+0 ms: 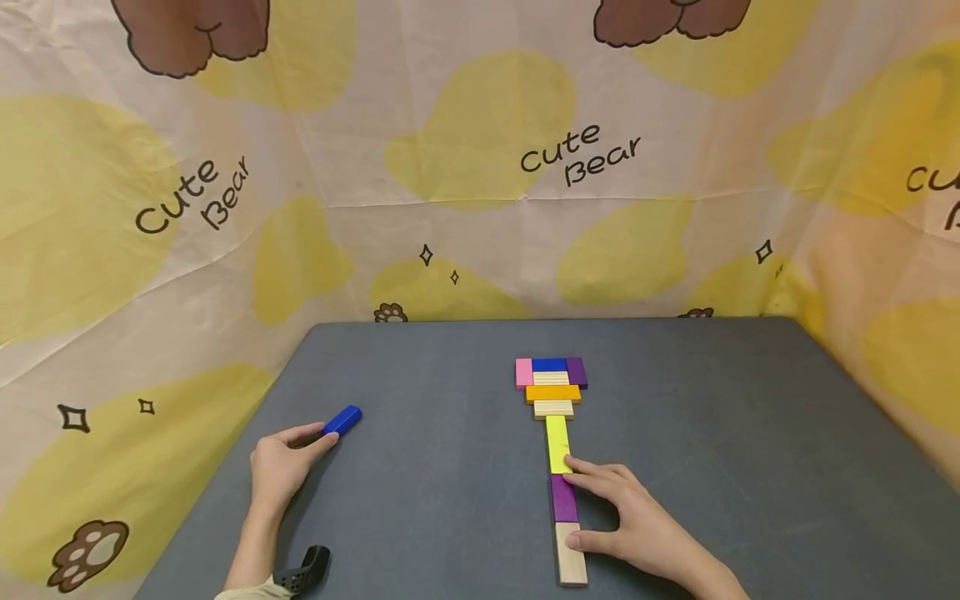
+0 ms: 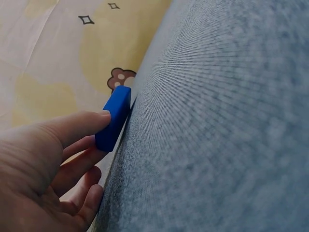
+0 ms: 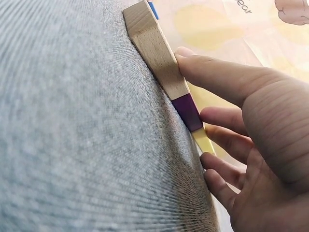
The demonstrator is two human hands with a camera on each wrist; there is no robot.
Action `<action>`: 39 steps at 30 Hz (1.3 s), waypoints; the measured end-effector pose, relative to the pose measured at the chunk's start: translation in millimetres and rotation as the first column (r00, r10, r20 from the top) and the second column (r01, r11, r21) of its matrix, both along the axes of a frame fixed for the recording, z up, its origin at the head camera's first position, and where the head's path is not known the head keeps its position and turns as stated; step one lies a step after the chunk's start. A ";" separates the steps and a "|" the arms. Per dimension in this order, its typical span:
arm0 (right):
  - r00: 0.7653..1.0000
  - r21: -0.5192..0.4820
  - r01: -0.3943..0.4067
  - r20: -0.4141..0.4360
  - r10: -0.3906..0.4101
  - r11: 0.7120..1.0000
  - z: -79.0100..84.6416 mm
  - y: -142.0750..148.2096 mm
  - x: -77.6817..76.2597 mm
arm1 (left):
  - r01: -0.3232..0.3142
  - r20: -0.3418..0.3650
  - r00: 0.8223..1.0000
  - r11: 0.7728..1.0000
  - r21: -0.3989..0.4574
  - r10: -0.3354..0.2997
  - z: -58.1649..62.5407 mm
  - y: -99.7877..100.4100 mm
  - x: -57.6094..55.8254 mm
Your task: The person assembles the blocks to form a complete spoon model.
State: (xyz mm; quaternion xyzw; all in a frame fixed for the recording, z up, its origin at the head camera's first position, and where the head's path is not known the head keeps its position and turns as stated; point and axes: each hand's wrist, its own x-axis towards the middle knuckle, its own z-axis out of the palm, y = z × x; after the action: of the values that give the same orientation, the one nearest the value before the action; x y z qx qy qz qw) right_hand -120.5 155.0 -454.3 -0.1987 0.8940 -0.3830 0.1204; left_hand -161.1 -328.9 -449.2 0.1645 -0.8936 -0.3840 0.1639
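My left hand pinches a blue block between thumb and fingers over the table's left side; the left wrist view shows the thumb on one face of it. My right hand lies beside a line of blocks, fingers fairly straight. Its thumb touches the plain wood block at the near end, and its fingertips reach the yellow block and the purple block. Beyond them, two ridged pale blocks sit either side of an orange block. A pink block, another blue block and a dark purple block form the far end.
The dark grey table carries the blocks. Behind and at the sides hangs a cloth with yellow patches and bear prints. A black band sits at the left wrist, by the sleeve.
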 end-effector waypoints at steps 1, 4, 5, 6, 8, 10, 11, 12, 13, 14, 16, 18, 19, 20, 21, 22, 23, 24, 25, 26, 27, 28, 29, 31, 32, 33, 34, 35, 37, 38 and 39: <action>1.000 0.001 0.001 -0.001 -0.001 1.000 -0.1 0.0 -0.2 | 0.002 -0.003 1.000 1.000 0.000 -0.002 0.0 0.2 0.0; 1.000 0.003 0.003 0.000 -0.003 1.000 -0.2 -0.4 -0.8 | 0.005 -0.014 1.000 1.000 -0.006 -0.005 0.1 0.5 -0.6; 1.000 0.003 0.004 0.005 -0.004 1.000 -0.1 -0.8 -1.1 | 0.005 -0.017 1.000 1.000 -0.008 -0.005 0.0 0.6 -0.7; 1.000 0.005 0.006 0.011 -0.006 1.000 0.0 -1.2 -1.3 | 0.003 -0.021 1.000 1.000 -0.010 -0.003 -0.2 0.5 -1.0; 1.000 0.006 0.009 0.023 -0.009 1.000 0.0 -1.9 -1.5 | 0.001 -0.025 1.000 1.000 -0.015 -0.002 -0.8 0.3 -1.5; 0.999 0.009 0.011 0.031 -0.012 1.000 0.2 -2.6 -1.6 | -0.001 -0.029 1.000 1.000 -0.016 0.001 -1.5 -0.1 -2.1; 0.999 0.009 0.012 0.031 -0.012 1.000 0.3 -2.8 -1.6 | -0.002 -0.031 1.000 1.000 -0.015 0.002 -1.8 -0.3 -2.3; 1.000 0.011 0.012 0.028 -0.012 1.000 0.3 -2.9 -1.6 | -0.003 -0.034 0.999 1.000 -0.014 0.002 -2.2 -0.5 -2.7; 1.000 0.010 0.011 0.025 -0.011 1.000 0.3 -2.8 -1.5 | -0.002 -0.037 0.999 1.000 -0.015 0.002 -2.7 -0.9 -3.0; 1.000 0.009 0.009 0.021 -0.009 1.000 0.3 -2.6 -1.5 | -0.002 -0.040 0.999 1.000 -0.015 0.001 -3.2 -1.4 -3.5; 1.000 0.004 0.003 0.010 -0.003 1.000 -0.1 -1.8 -1.4 | -0.002 -0.049 0.999 1.000 -0.017 0.001 -4.5 -2.0 -3.9; 1.000 0.002 -0.004 0.000 0.004 1.000 -0.9 -0.8 -1.1 | -0.002 -0.055 0.999 1.000 -0.022 0.001 -5.6 -2.3 -3.7; 1.000 0.000 -0.007 -0.001 0.007 1.000 -1.2 -0.4 -1.0 | -0.002 -0.056 0.998 1.000 -0.024 0.001 -6.3 -2.4 -3.6; 1.000 -0.001 -0.010 -0.002 0.010 1.000 -1.5 -0.1 -0.8 | -0.002 -0.056 0.998 1.000 -0.026 0.000 -6.5 -2.2 -3.2; 1.000 -0.003 -0.012 -0.003 0.012 1.000 -1.7 0.1 -0.7 | -0.003 -0.057 0.998 1.000 -0.028 0.001 -6.6 -2.0 -2.9; 1.000 -0.004 -0.013 -0.003 0.013 1.000 -1.8 0.2 -0.6 | -0.004 -0.059 0.998 1.000 -0.028 0.002 -6.5 -1.8 -2.6; 1.000 -0.005 -0.013 -0.002 0.013 1.000 -1.8 0.1 -0.6 | -0.004 -0.059 0.998 1.000 -0.028 0.003 -6.2 -1.5 -2.3; 1.000 -0.006 -0.014 -0.001 0.014 1.000 -1.7 0.1 -0.5 | -0.005 -0.063 0.998 1.000 -0.029 0.003 -6.0 -1.2 -2.2; 1.000 -0.007 -0.014 0.000 0.014 1.000 -1.7 0.0 -0.5 | -0.005 -0.065 0.998 1.000 -0.029 0.003 -5.5 -0.8 -2.1; 1.000 -0.008 -0.013 -0.002 0.013 1.000 -1.7 0.0 -0.4 | -0.005 -0.068 0.998 1.000 -0.027 0.003 -5.0 -0.1 -2.0; 1.000 -0.009 -0.012 -0.002 0.012 1.000 -1.7 0.1 -0.4 | -0.006 -0.074 0.997 1.000 -0.025 0.004 -4.6 0.6 -2.0; 1.000 -0.009 -0.012 -0.003 0.012 1.000 -1.8 0.1 -0.3 | -0.004 -0.081 0.997 1.000 -0.021 0.002 -4.2 1.4 -2.2; 1.000 -0.008 -0.010 -0.004 0.010 1.000 -1.8 0.2 -0.3 | -0.002 -0.089 0.996 1.000 -0.017 0.000 -3.7 2.5 -2.4; 1.000 -0.007 -0.011 -0.010 0.011 1.000 -1.7 0.4 0.0 | 0.004 -0.110 0.994 1.000 -0.001 -0.004 -2.8 5.3 -2.4; 1.000 -0.006 -0.013 -0.014 0.013 1.000 -1.6 0.5 0.1 | 0.010 -0.120 0.993 1.000 0.012 -0.008 -2.4 7.1 -2.1; 1.000 -0.005 -0.014 -0.019 0.014 1.000 -1.6 0.7 0.4 | 0.018 -0.129 0.992 0.999 0.026 -0.015 -2.0 9.1 -2.0; 1.000 -0.004 -0.015 -0.025 0.015 1.000 -1.7 0.9 0.8 | 0.028 -0.135 0.991 0.999 0.038 -0.023 -1.4 11.5 -2.1; 0.999 -0.005 -0.016 -0.032 0.016 1.000 -1.8 1.0 1.1 | 0.038 -0.140 0.990 0.998 0.053 -0.031 -0.4 14.3 -2.0; 0.999 -0.005 -0.019 -0.043 0.019 1.000 -2.0 1.0 1.8 | 0.063 -0.150 0.988 0.994 0.091 -0.049 1.9 20.2 -1.9; 0.999 -0.004 -0.021 -0.048 0.021 1.000 -2.1 0.9 2.1 | 0.075 -0.153 0.986 0.991 0.109 -0.058 3.2 23.6 -1.8; 0.998 -0.005 -0.023 -0.050 0.023 1.000 -2.2 0.7 2.2 | 0.089 -0.157 0.985 0.988 0.128 -0.068 4.7 27.1 -1.9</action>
State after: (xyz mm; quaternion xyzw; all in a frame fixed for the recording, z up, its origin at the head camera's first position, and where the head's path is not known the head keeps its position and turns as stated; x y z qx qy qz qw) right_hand -118.4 155.7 -456.6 -0.2189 0.8934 -0.3788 0.1019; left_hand -162.9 -301.9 -444.5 0.1100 -0.8563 -0.4610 0.2051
